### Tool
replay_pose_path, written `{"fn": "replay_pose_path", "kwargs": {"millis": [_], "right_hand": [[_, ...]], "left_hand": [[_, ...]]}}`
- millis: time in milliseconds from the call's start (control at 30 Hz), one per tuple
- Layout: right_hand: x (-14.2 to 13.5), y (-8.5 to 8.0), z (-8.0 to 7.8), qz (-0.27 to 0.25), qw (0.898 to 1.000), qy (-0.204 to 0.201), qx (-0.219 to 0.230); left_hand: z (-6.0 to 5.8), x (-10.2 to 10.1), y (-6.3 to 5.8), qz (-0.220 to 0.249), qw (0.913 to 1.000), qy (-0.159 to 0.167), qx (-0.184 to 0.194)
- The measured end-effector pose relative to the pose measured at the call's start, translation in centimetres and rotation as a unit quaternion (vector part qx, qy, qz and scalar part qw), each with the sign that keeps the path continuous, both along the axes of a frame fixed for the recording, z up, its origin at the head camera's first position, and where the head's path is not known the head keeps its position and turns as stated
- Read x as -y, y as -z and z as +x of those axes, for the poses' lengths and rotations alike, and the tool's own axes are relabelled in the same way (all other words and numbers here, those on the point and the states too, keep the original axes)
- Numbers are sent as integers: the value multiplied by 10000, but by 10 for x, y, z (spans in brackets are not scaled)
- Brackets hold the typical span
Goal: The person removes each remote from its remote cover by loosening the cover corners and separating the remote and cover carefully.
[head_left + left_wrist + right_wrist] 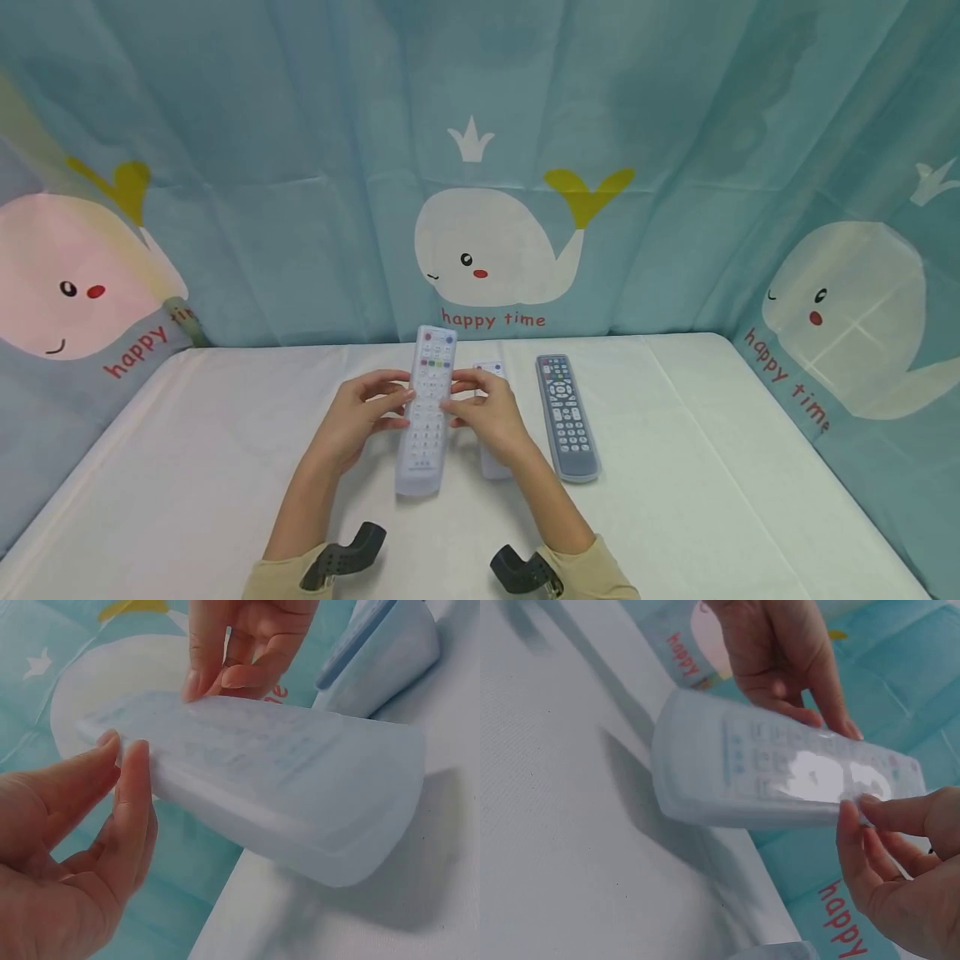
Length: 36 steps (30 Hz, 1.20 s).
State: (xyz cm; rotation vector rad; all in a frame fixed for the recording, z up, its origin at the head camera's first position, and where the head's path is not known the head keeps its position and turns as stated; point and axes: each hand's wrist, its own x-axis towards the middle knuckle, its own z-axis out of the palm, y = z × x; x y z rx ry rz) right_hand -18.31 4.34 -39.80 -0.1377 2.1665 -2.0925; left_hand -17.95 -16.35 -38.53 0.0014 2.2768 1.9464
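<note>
A white remote control [426, 417] in a translucent sleeve is held up off the table between both hands. My left hand [365, 410] pinches its left edge near the middle, thumb on the front. On the opposite edge, my right hand [491, 414] grips it between thumb and fingers. Both wrist views show the sleeved remote [277, 780] tilted, its lower end [686, 757] closest to the cameras and its shadow on the cloth. Partly covered by the right hand and forearm, a second white remote [493, 463] lies on the table.
Right of the hands lies a dark grey remote [567, 421] in a clear sleeve. A white cloth [712, 500] covers the table. Behind it hangs a blue curtain [315, 250] printed with whales. Black camera mounts [348, 554] sit on both wrists.
</note>
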Motion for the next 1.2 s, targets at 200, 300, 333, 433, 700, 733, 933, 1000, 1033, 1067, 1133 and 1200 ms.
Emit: {"fn": "replay_pose_path", "kwargs": {"millis": [200, 300, 333, 433, 700, 733, 933, 1000, 1033, 1067, 1133, 1200], "right_hand": [[-2, -3, -1, -522, 9986, 86, 22], [-3, -5, -1, -593, 9982, 110, 67], [-3, -6, -1, -610, 9981, 107, 71], [-3, -9, 1, -696, 9975, 87, 8], [-1, -14, 3, -862, 9960, 245, 49], [-1, -14, 3, -853, 9960, 263, 39], [-2, -16, 3, -859, 9958, 323, -18], [-2, -16, 3, -915, 9954, 294, -31], [-2, -16, 3, -926, 9953, 290, -24], [-2, -17, 3, -929, 9953, 280, -20], [-3, -17, 3, -828, 9961, 295, -11], [-3, -17, 4, -684, 9972, 303, 7]], "left_hand": [[1, -1, -3, 124, 9997, -41, -211], [2, -2, -3, 140, 9995, -36, -281], [2, -2, -4, 146, 9994, -32, -312], [4, -1, -6, 195, 9989, -3, -433], [5, 1, -11, 168, 9980, 111, -605], [5, 1, -12, 147, 9979, 119, -617], [5, 1, -14, 172, 9971, 198, -709], [6, 1, -15, 195, 9969, 209, -739], [6, 1, -15, 204, 9966, 218, -764], [6, 1, -15, 207, 9964, 225, -792], [6, 0, -15, 215, 9958, 240, -858], [7, 1, -15, 195, 9956, 231, -891]]}}
